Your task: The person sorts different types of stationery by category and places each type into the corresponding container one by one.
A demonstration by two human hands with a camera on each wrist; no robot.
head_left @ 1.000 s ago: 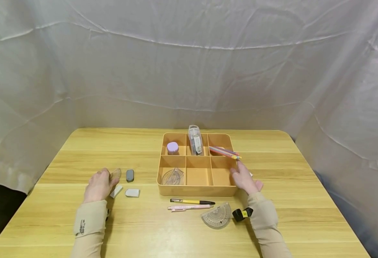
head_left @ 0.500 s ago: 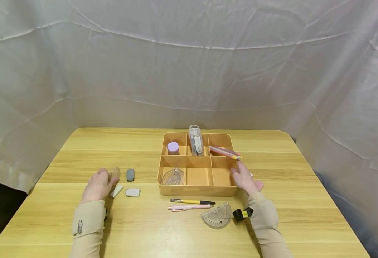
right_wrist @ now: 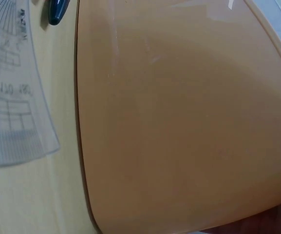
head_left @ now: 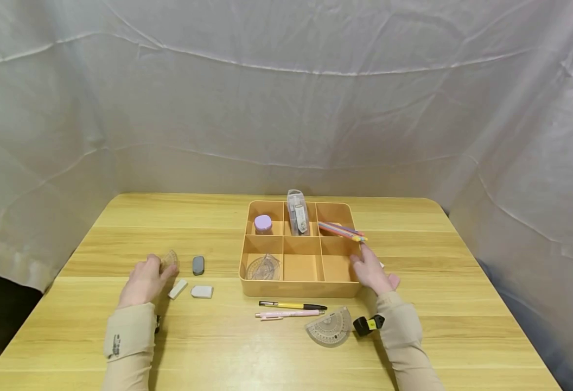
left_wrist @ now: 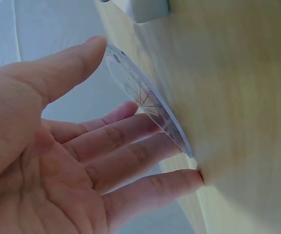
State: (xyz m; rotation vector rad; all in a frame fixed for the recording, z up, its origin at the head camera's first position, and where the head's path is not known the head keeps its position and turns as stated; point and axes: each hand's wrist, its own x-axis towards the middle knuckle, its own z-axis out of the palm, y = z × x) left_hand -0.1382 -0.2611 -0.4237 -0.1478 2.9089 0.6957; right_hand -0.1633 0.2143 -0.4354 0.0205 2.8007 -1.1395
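My left hand (head_left: 142, 279) holds a small clear protractor (head_left: 170, 259) near the table's left side. In the left wrist view the protractor (left_wrist: 145, 97) is tilted on edge, its rim between the thumb tip and the fingers, and one fingertip touches the table. A grey eraser (head_left: 198, 265) and two white erasers (head_left: 202, 292) lie beside this hand. My right hand (head_left: 371, 271) grips the right wall of an orange divided organizer (head_left: 296, 289), thumb at the inner side. The right wrist view shows mostly the organizer's wall (right_wrist: 179, 122); that hand's fingers are largely hidden.
In the organizer are a purple-lidded container (head_left: 262, 222), a clear case (head_left: 298, 213), colourful pencils (head_left: 340, 231) and clear drawing tools (head_left: 263, 268). A yellow-black pen (head_left: 291, 306), a pink pen (head_left: 288, 314) and a larger protractor (head_left: 329, 327) lie in front. A pink piece (head_left: 393, 280) lies right.
My left hand has shifted slightly left with the small protractor, away from the erasers, and the protractor's angle has changed. The right hand stays at the organizer's wall.
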